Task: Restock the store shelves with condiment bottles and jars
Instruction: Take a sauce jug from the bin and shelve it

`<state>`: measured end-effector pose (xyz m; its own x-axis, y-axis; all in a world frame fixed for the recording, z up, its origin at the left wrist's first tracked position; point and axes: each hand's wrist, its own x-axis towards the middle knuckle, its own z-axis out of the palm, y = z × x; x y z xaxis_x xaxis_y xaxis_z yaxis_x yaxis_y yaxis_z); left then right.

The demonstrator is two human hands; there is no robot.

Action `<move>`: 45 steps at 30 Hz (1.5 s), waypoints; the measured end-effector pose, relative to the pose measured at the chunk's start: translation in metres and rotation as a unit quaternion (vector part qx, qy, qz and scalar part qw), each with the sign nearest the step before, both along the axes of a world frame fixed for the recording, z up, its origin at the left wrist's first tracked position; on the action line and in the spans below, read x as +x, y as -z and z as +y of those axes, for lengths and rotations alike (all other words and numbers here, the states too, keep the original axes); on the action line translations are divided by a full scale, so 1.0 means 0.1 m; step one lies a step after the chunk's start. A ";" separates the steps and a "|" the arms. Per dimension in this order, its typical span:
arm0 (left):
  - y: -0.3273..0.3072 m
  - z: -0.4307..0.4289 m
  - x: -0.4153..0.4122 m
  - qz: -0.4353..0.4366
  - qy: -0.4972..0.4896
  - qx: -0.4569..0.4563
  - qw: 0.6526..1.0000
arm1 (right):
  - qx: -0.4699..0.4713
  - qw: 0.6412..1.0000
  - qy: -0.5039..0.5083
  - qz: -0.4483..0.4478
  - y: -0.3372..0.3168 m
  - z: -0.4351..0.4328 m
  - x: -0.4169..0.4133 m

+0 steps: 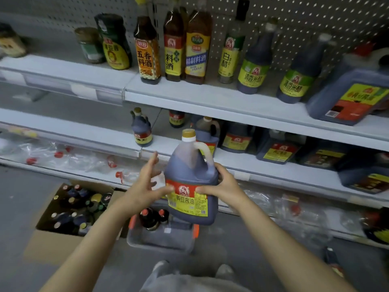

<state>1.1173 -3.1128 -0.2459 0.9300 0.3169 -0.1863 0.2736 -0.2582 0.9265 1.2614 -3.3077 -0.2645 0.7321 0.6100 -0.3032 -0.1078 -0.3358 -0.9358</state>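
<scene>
right hand (224, 186) gripping soy sauce jug (189, 165) by its side, upright | left hand (145, 183) holding fingers spread wide, thumb touching jug label | jug hanging above grey basket (162, 246)

Bare forearms (99, 230), pale grey trousers (185, 282), light grey shoes (224, 271).

黄豆酱油 on held jug (190, 178), 五香料酒 on orange-labelled bottle (148, 53), 白醋 on clear bottle (230, 49), 清香米醋 on dark bottles (255, 60) (two alike)

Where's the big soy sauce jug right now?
Centre of the head view: the soy sauce jug is held by the right hand, the left hand beside it, in front of the middle shelf and above the grey basket.
</scene>
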 end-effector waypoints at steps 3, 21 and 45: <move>0.20 0.13 0.12 0.092 0.130 -0.108 0.981 | 0.001 1.000 0.001 -0.004 -0.03 0.01 -0.04; 0.77 -0.64 1.53 0.139 0.100 -0.198 0.965 | -0.051 0.998 -0.005 0.042 0.41 -0.86 1.09; 1.80 -0.73 3.14 0.096 0.062 -0.151 0.982 | 0.064 0.997 -0.025 -0.018 1.59 -0.84 2.90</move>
